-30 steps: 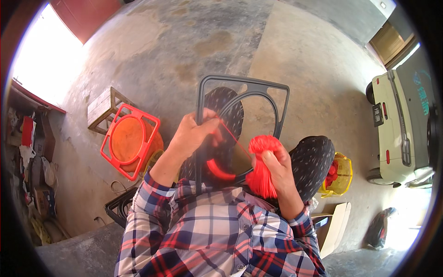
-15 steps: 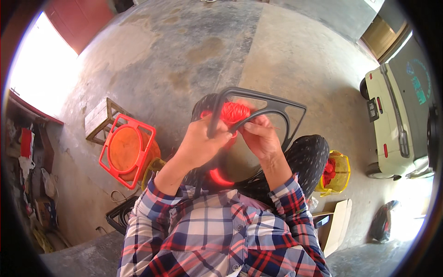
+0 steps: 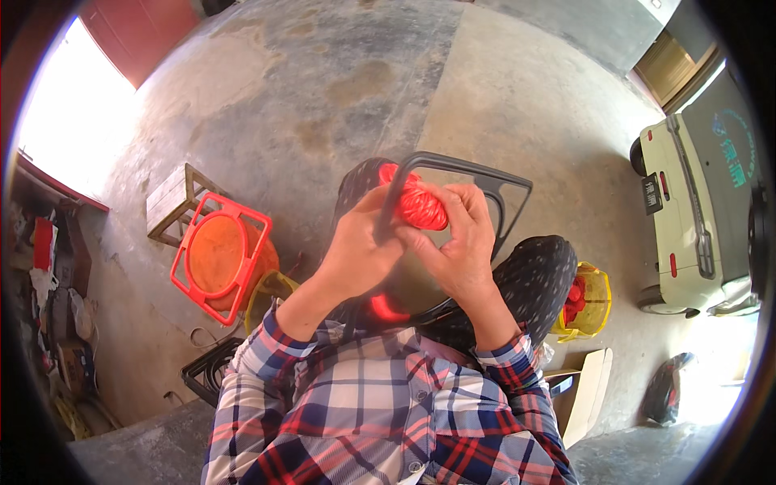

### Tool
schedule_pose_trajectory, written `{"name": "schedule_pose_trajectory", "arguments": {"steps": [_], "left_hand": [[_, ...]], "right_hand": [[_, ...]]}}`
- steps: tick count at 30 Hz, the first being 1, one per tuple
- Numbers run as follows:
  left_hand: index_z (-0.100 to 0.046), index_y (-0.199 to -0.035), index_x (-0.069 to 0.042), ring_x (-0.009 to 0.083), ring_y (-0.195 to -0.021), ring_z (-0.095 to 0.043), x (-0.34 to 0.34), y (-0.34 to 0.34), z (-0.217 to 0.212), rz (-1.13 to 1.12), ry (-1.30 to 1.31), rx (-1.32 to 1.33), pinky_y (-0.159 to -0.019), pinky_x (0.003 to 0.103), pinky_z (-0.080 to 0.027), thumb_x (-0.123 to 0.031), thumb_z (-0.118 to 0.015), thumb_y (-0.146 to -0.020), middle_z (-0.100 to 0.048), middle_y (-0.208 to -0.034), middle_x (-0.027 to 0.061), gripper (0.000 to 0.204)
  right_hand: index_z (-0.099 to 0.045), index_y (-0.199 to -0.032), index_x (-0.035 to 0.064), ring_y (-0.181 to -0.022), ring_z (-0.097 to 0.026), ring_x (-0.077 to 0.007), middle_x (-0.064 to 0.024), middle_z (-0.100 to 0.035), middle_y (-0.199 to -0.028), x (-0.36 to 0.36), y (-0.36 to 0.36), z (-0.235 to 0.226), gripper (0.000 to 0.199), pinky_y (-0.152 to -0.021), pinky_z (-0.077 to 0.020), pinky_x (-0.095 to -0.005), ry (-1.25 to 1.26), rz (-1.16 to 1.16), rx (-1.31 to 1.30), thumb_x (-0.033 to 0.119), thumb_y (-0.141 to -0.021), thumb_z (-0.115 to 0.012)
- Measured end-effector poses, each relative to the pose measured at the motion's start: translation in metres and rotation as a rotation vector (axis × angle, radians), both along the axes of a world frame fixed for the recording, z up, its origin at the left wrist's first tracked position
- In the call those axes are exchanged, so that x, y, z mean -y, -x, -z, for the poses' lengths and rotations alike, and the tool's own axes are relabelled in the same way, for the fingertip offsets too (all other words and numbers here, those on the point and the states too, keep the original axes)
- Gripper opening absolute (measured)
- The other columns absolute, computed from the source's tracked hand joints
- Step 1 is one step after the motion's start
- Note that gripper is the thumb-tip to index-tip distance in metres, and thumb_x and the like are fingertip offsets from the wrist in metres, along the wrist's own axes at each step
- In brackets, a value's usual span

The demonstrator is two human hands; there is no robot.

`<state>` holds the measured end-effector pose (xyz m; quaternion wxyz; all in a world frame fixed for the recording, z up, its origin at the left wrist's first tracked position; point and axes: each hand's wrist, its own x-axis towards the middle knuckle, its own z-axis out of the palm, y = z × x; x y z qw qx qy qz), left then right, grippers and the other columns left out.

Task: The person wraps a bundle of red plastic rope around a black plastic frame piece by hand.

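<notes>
**Both hands closed on a red bundle at a dark frame**

A concrete floor (image 3: 339, 89) spread beyond the fingers, with a pale green vehicle (image 3: 695, 210) parked far off to their right. Left of the fingers and lower stood an orange square-framed reel (image 3: 220, 255), a small wooden stool (image 3: 174, 202) just behind it. A yellow basket (image 3: 594, 301) holding red material sat to the right, past the person's knee. The dark frame (image 3: 465, 166) rose upright between the knees, its top bar above the fingertips. The left hand (image 3: 360, 255) curled around the frame's left upright, fingers wrapped shut on it. The right hand (image 3: 457, 242) cupped the red cord bundle (image 3: 419, 204), fingers bent closed over its right side, pressing it against that upright. The bundle lay between both thumbs, touching each hand. By the look of it, the work would go best with the frame held steady by the left hand while the right kept the bundle tight, so no loops slipped loose.
</notes>
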<state>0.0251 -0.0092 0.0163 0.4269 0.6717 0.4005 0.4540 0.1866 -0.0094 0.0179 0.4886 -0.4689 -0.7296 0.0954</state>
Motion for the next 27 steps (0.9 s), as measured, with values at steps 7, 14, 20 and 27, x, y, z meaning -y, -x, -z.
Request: {"name": "schedule_pose_trajectory", "arguments": {"steps": [7,14,20,27], "left_hand": [[-0.064,-0.081,0.0,0.0204,-0.112,-0.054,-0.008,0.011,0.021,-0.224,-0.09,-0.124,-0.09,0.03,-0.044,0.004,-0.068,-0.073,-0.051,-0.131,0.0112,0.011],[-0.06,-0.091,0.0,0.0141,-0.061,-0.061,-0.016,0.036,0.02,-0.074,0.651,0.245,-0.056,0.024,-0.047,-0.012,-0.061,-0.089,-0.067,-0.083,0.0141,0.012],[-0.059,-0.09,-0.001,0.0151,-0.052,-0.059,-0.017,0.048,0.031,-0.131,0.589,0.283,-0.049,0.026,-0.047,-0.021,-0.059,-0.092,-0.065,-0.068,0.0116,0.02],[-0.063,-0.08,0.001,0.0111,-0.058,-0.055,-0.01,0.024,0.01,-0.153,0.193,-0.093,-0.064,0.027,-0.049,-0.008,-0.062,-0.086,-0.062,-0.066,0.0074,0.011]], "right_hand": [[-0.062,-0.105,0.0011,-0.093,-0.058,-0.0195,-0.0063,-0.057,-0.101,-0.004,-0.024,-0.005,0.04,-0.082,-0.0476,-0.0333,0.038,-0.077,-0.589,0.012,-0.07,-0.079],[-0.055,-0.113,-0.0023,-0.095,-0.057,-0.0139,-0.0078,-0.062,-0.106,0.033,-0.04,0.025,0.039,-0.085,-0.0453,-0.0275,0.428,-0.652,-0.849,0.021,-0.086,-0.07],[-0.055,-0.118,-0.002,-0.09,-0.061,-0.0129,-0.0068,-0.065,-0.1,0.024,-0.039,0.061,0.035,-0.08,-0.049,-0.0255,0.814,-0.302,-1.047,0.015,-0.089,-0.065],[-0.065,-0.106,-0.0015,-0.079,-0.06,-0.0086,-0.0041,-0.067,-0.09,-0.034,-0.009,0.054,0.026,-0.072,-0.0484,-0.0242,0.872,-0.155,-0.802,0.014,-0.086,-0.069]]}}
